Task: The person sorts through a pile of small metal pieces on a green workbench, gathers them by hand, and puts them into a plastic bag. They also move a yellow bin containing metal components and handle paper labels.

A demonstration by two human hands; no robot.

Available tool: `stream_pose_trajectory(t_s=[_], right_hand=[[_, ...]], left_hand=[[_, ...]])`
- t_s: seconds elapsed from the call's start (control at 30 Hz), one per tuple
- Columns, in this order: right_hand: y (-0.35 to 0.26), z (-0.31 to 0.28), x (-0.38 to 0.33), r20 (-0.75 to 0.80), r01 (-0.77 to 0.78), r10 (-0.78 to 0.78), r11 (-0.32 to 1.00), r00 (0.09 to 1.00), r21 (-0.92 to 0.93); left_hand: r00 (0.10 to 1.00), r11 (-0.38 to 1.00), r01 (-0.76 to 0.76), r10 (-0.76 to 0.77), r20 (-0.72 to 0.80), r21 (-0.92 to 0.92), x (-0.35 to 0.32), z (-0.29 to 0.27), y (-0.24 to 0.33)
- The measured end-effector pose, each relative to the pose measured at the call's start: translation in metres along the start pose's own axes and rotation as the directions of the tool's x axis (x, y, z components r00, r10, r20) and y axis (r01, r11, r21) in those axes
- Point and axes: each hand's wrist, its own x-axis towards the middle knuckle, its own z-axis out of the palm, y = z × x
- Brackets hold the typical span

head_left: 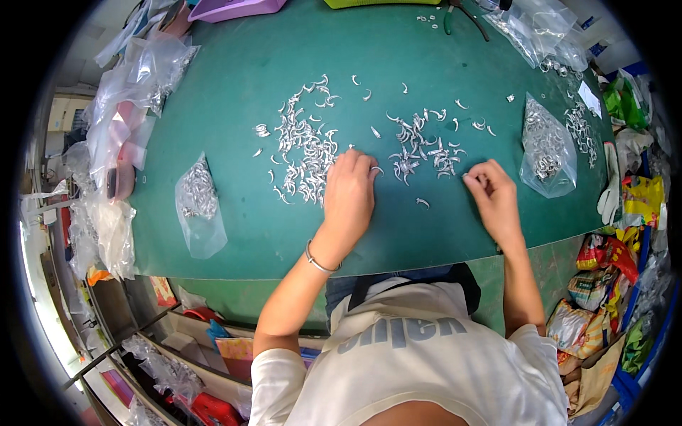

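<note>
Small curved, claw-like silver metal pieces lie in a large left pile (310,153) and a smaller right pile (412,138) on the green table (284,245). My left hand (348,188) rests at the right edge of the large pile, fingers bent and closed. One curved metal piece (378,169) shows at its thumb tip; the hand covers part of the pile. Right of the smaller pile, my right hand (494,195) is closed in a pinch. Something tiny and bright shows at its fingertips, too small to name. A single curved piece (423,203) lies between my hands.
Clear plastic bags of metal parts lie at left (199,206) and right (548,149). Loose metal rings (582,135) and a white glove (609,186) are near the right edge. Pliers (465,18), a purple tray (234,8) and a yellow-green tray (376,3) stand at the far side.
</note>
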Motion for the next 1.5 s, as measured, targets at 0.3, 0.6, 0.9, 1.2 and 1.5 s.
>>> stream_pose_trajectory(t_s=[0.3, 0.6, 0.9, 1.2, 1.5], right_hand=[[0.0, -0.028, 0.036, 0.316, -0.353, 0.157, 0.456, 0.935, 0.817], [-0.003, -0.009, 0.063, 0.13, 0.175, -0.159, 0.977, 0.979, -0.122], [0.021, -0.034, 0.063, 0.539, -0.543, 0.063, 0.092, 0.84, 0.835], [0.008, -0.004, 0.08, -0.03, 0.17, -0.182, 0.957, 0.983, -0.234], [0.008, -0.035, 0.092, 0.53, -0.555, 0.168, 0.211, 0.831, 0.804]], left_hand=[[0.747, -0.155, 0.599, -0.246, 0.618, -0.786, 0.01, -0.007, 0.019], [0.958, 0.858, 0.258, -0.167, 0.232, -0.445, 0.046, 0.03, 0.039], [0.776, 0.09, 0.618, -0.232, 0.587, -0.781, 0.044, 0.016, 0.035], [0.999, 0.993, -0.011, 0.007, 0.04, 0.116, 0.03, 0.013, 0.05], [0.992, 0.998, -0.065, 0.064, 0.112, 0.004, 0.039, 0.039, 0.049]])
